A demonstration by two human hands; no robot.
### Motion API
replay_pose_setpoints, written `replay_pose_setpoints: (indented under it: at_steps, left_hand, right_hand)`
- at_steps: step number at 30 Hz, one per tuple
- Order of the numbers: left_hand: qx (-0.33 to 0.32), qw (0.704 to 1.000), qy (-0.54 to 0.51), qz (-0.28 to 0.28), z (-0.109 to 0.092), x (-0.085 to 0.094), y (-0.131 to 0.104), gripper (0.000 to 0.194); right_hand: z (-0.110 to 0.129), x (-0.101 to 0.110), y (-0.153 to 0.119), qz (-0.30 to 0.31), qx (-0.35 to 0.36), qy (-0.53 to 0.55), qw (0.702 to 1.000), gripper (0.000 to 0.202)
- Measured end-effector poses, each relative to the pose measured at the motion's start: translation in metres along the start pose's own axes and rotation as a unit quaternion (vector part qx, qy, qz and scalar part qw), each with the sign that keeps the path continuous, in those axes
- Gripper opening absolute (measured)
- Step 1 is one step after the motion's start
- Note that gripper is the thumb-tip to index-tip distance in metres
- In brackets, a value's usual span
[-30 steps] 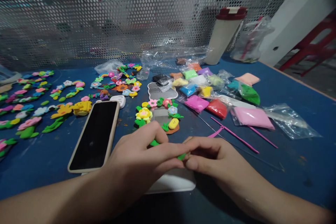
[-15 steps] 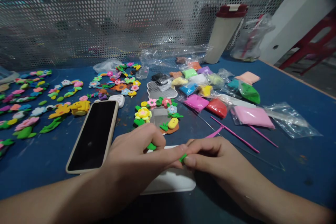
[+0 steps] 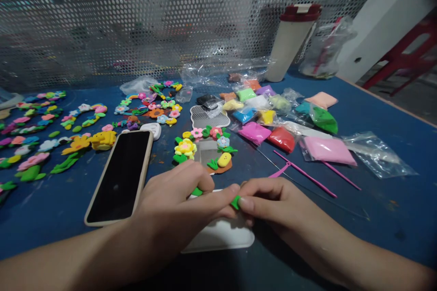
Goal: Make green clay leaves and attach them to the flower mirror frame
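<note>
Above a white board [image 3: 223, 238], my two hands meet at a small piece of green clay [image 3: 235, 202]. My right hand [image 3: 273, 200] pinches the piece by its right side, thumb tip against it. From the other side, the fingers of my left hand [image 3: 180, 204] are closed on it, with the thumb stretched along its top edge. A second bit of green clay [image 3: 196, 192] shows beneath the left hand's curled index finger; whether it is gripped or lies on the board is hidden. Just beyond stands a flower-trimmed clay frame [image 3: 186, 148], lying flat on the table.
A phone [image 3: 119, 177] lies left of my hands. Beyond it are several clay flower wreaths [image 3: 83, 116]. Bagged clay packs [image 3: 254, 132], pink sculpting tools [image 3: 305, 173] and a pink pack [image 3: 329, 150] lie right. A tumbler [image 3: 292, 43] stands by the perforated metal panel [image 3: 136, 22].
The green clay piece between my fingertips has turned and shows more of its surface. My right thumb has shifted slightly left. The other things stay where they were.
</note>
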State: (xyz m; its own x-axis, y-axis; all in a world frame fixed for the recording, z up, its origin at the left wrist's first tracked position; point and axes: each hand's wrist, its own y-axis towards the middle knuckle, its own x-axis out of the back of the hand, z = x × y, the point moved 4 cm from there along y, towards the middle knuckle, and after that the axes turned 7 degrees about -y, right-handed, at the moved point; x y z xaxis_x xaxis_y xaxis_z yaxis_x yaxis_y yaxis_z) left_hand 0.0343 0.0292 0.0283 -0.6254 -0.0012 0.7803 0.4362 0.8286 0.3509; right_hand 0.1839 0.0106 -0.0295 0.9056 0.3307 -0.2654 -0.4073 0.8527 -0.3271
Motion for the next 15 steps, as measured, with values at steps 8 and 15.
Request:
replay_pose_setpoints:
  at_steps: [8, 15]
  left_hand:
    - [-0.217, 0.973, 0.054, 0.062, 0.003, -0.001, -0.017, 0.027]
    - [-0.282, 0.956, 0.032, 0.077, -0.004, 0.003, -0.016, 0.031]
  right_hand:
    - [0.004, -0.002, -0.002, 0.028, 0.016, -0.016, 0.999, 0.022]
    - [0.001, -0.001, -0.002, 0.025, 0.026, -0.030, 0.999, 0.022]
